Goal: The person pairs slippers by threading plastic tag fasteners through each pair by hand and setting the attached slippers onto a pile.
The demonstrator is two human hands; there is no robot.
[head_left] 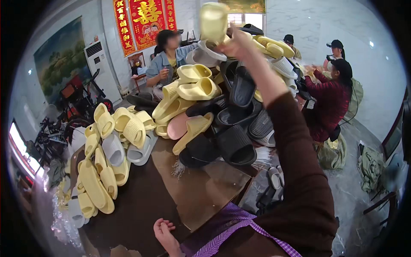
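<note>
My right arm reaches far out over a heap of slippers. Up there my right hand (238, 46), partly blurred, is closed at the edge of a pale yellow slipper (213, 22), which is raised above the heap and smeared by motion. Grey slippers (201, 56) lie just under it, and black slippers (242, 88) are beneath my forearm. Low at the near side, my left hand (166, 236) hovers by the table's (141, 205) brown covering, fingers loosely curled and apart, holding nothing. More yellow slippers (96, 184) are stacked along the table's left side.
A person in a denim jacket (173, 60) sits beyond the heap. Another in dark red (329, 103) works at the right, with others behind. Loose white strands (263, 158) stick out near the table's right edge. Dark slippers (266, 199) lie lower, beside the table.
</note>
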